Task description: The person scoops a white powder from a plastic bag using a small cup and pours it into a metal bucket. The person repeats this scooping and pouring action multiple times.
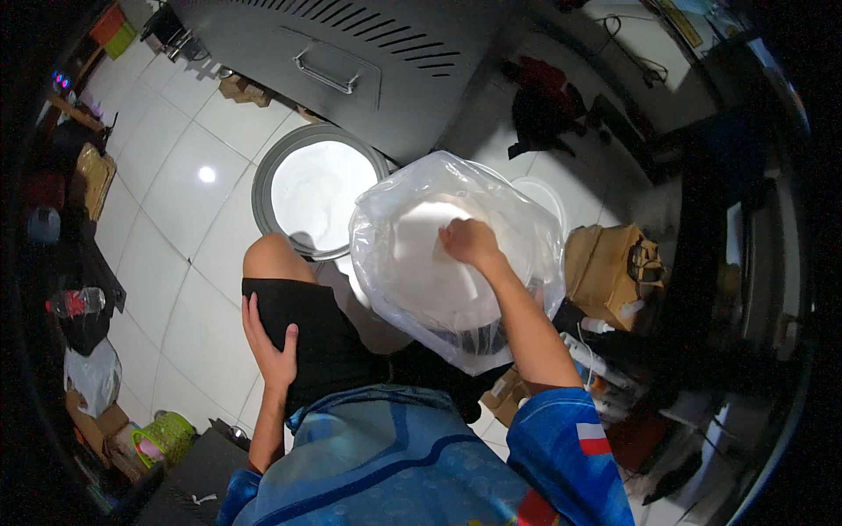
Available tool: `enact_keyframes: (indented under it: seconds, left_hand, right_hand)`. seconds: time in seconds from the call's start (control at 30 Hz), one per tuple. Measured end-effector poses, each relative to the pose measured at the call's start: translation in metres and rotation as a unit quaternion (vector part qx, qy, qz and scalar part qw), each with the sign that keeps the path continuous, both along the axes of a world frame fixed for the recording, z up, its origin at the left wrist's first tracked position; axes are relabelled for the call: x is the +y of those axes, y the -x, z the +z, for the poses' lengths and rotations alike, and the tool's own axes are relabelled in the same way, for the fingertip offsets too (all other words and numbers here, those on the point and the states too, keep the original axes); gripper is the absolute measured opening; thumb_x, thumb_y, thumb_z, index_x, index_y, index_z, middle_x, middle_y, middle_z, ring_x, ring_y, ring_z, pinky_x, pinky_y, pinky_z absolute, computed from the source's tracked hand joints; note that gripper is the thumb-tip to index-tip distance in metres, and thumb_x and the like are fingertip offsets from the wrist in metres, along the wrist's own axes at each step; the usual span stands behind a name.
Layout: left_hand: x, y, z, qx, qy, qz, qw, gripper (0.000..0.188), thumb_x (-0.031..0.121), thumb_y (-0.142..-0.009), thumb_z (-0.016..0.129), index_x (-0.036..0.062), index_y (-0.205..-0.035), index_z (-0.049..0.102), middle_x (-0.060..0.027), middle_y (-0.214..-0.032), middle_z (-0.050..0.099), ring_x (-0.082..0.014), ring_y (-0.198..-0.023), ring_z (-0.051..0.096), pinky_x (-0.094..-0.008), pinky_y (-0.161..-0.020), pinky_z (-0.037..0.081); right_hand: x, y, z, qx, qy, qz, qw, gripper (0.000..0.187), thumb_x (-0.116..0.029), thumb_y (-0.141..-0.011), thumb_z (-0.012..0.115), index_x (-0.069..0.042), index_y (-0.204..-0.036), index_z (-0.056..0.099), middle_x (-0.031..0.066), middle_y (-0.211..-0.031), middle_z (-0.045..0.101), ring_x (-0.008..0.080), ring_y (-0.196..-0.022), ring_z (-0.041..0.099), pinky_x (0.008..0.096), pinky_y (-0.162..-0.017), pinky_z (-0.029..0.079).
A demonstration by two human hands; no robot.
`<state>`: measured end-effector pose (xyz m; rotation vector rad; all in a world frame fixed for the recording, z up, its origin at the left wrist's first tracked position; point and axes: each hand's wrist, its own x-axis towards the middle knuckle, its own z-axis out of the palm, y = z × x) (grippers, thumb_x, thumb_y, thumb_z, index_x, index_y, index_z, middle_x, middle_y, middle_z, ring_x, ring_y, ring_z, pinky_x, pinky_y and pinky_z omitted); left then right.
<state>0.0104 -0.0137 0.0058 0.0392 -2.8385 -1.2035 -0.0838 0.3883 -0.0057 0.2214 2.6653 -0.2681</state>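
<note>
Right hand [469, 243] reached into clear plastic bag [456, 263], fingers curled, apparently on white powder inside; grip unclear. Left hand [272, 346] flat, open on thigh. Beyond right hand, grey round bin [263, 188] already held white powder; bag still well filled.

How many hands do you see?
2. The left hand rests flat on the black shorts over the thigh. The right hand reaches into the clear plastic bag.

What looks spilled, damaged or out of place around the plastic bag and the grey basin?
Nothing stands out. The right hand reaches inside the clear plastic bag, the left hand rests on the thigh, and the grey basin of white material sits level, no spill visible.
</note>
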Motion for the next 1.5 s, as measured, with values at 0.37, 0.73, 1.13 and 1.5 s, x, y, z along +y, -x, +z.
enact_keyframes:
  seconds: [0.37, 0.73, 1.13, 1.5]
  left_hand:
    - [-0.001, 0.001, 0.002, -0.005, 0.005, 0.014, 1.0, 0.08, 0.023, -0.085, 0.071, 0.0068, -0.152, 0.032, -0.0226, -0.158, 0.027, -0.0411, -0.144, 0.03, -0.0483, -0.119, 0.023]
    - [-0.002, 0.001, 0.0, -0.005, 0.0, 0.016, 1.0, 0.079, 0.028, -0.086, 0.071, 0.0063, -0.152, 0.033, -0.0225, -0.158, 0.026, -0.0415, -0.144, 0.029, -0.0494, -0.118, 0.023]
    - [-0.002, 0.002, 0.001, -0.004, 0.013, 0.01, 1.0, 0.08, 0.028, -0.085, 0.071, 0.0071, -0.152, 0.033, -0.0226, -0.157, 0.027, -0.0418, -0.143, 0.03, -0.0492, -0.118, 0.024]
    - [0.0, 0.001, 0.003, -0.001, 0.005, 0.015, 1.0, 0.079, 0.024, -0.085, 0.071, 0.0074, -0.152, 0.033, -0.0223, -0.158, 0.026, -0.0415, -0.144, 0.029, -0.0488, -0.119, 0.023]
  right_hand:
    - [0.031, 0.012, 0.002, -0.045, -0.025, -0.027, 0.998, 0.042, -0.035, -0.096, 0.047, -0.002, -0.099, 0.072, 0.0243, -0.104, 0.07, 0.042, -0.099, 0.067, 0.0495, -0.091, 0.052]
    - [0.012, -0.056, -0.026, -0.055, 0.087, -0.187, 0.977, 0.056, -0.041, -0.091, 0.047, 0.01, -0.089, 0.069, 0.0317, -0.089, 0.069, 0.0439, -0.09, 0.068, 0.0446, -0.086, 0.051]
    - [-0.018, -0.03, -0.037, -0.05, 0.35, -0.328, 0.876, 0.056, -0.042, -0.1, 0.045, 0.002, -0.07, 0.061, 0.0168, -0.068, 0.061, 0.0255, -0.057, 0.061, 0.0418, -0.049, 0.046]
    - [0.034, -0.039, -0.038, 0.039, 0.077, -0.218, 0.972, 0.058, -0.039, -0.098, 0.042, 0.012, -0.091, 0.068, 0.036, -0.09, 0.066, 0.0469, -0.089, 0.067, 0.0481, -0.083, 0.052]
